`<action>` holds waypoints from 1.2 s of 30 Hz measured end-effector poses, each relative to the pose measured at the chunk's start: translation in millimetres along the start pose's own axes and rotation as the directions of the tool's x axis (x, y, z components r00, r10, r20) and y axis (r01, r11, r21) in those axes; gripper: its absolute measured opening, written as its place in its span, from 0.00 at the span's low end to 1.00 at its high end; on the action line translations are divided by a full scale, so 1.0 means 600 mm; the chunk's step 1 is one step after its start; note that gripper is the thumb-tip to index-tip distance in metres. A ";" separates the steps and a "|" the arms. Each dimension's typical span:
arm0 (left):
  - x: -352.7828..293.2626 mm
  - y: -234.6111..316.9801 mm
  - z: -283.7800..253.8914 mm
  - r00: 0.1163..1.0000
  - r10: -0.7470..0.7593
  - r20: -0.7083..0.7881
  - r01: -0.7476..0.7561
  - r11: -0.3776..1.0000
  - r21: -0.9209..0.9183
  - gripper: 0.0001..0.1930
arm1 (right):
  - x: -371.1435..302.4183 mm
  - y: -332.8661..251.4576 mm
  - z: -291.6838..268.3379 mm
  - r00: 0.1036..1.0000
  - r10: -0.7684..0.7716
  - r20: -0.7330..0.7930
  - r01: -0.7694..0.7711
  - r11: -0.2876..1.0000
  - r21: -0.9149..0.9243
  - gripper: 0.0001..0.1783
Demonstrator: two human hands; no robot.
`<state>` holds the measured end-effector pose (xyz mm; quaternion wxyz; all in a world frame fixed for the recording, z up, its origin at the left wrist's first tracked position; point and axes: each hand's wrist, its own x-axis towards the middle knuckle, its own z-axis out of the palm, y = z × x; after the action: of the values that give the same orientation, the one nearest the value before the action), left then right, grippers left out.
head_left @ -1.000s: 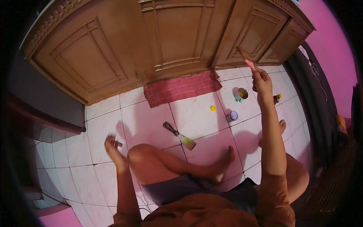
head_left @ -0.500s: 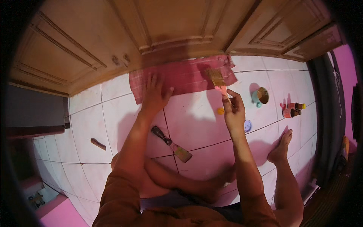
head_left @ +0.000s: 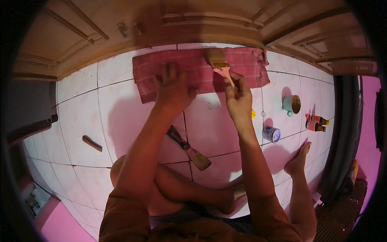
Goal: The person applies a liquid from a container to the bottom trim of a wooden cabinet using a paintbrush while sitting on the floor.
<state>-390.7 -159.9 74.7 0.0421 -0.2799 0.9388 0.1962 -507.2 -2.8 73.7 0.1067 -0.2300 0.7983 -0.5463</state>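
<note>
A red striped cloth [head_left: 147, 76] lies on the tiled floor along the base of the cabinet. My left hand [head_left: 174, 90] is at its left part, fingers spread and holding nothing; whether the fingertips press on it I cannot tell. Between the fingers and thumb of my right hand [head_left: 240, 99] is the light handle of a paintbrush [head_left: 220, 64]. Its wide, brown bristles point away from me, over the cloth's far edge; whether they touch is unclear. Nearer to me, a putty knife [head_left: 188, 148] with a dark handle and stained blade rests on the tiles between my forearms.
Brown wooden cabinet doors [head_left: 213, 30] close off the far side. To the right stand a pale green mug [head_left: 287, 104] with brown contents, a small can [head_left: 271, 134] and two small bottles [head_left: 316, 123]. A short brown stick [head_left: 92, 143] lies at left. My bare foot [head_left: 297, 159] is right.
The view has shifted toward the floor. My right hand has carried the paintbrush left, farther over the cloth. My left hand sits slightly farther right along the cloth, its fingers bent more.
</note>
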 end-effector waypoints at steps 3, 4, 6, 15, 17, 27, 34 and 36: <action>0.005 0.005 0.003 1.000 -0.027 -0.008 0.027 1.000 0.006 0.39 | 0.015 -0.019 0.029 0.999 0.010 0.054 -0.011 1.000 0.007 0.16; 0.007 0.007 0.004 1.000 -0.028 -0.008 0.028 1.000 0.005 0.38 | 0.023 -0.015 0.038 0.998 -0.004 0.063 0.004 1.000 -0.009 0.16; 0.005 -0.001 0.009 0.999 -0.040 0.000 0.040 0.999 0.004 0.39 | 0.032 -0.051 0.050 0.969 0.195 0.153 -0.176 0.976 -0.127 0.17; 0.009 0.005 0.000 0.998 -0.039 0.046 0.040 0.999 -0.019 0.45 | 0.089 0.008 0.003 0.997 0.038 -0.064 -0.047 0.987 -0.154 0.15; 0.009 0.007 -0.003 0.997 -0.051 0.056 0.052 0.998 -0.022 0.45 | 0.087 0.004 -0.010 0.987 -0.016 -0.161 -0.037 0.948 -0.318 0.15; 0.011 -0.002 0.004 1.000 -0.012 0.020 0.012 1.000 0.005 0.40 | 0.042 -0.065 0.108 0.996 -0.073 0.059 0.084 0.975 -0.205 0.14; 0.012 0.005 -0.021 0.993 -0.038 0.116 0.040 0.999 -0.010 0.41 | 0.070 -0.024 0.084 0.986 -0.142 0.086 0.154 0.974 -0.166 0.13; 0.010 -0.002 -0.015 0.996 -0.035 0.077 0.036 0.999 -0.005 0.43 | 0.081 -0.037 0.050 0.989 -0.119 -0.084 0.096 0.965 -0.242 0.13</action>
<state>-394.4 -167.4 81.3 0.0806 -0.2891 0.9307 0.2091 -531.7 -57.5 86.5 0.0094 -0.2570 0.8485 -0.4625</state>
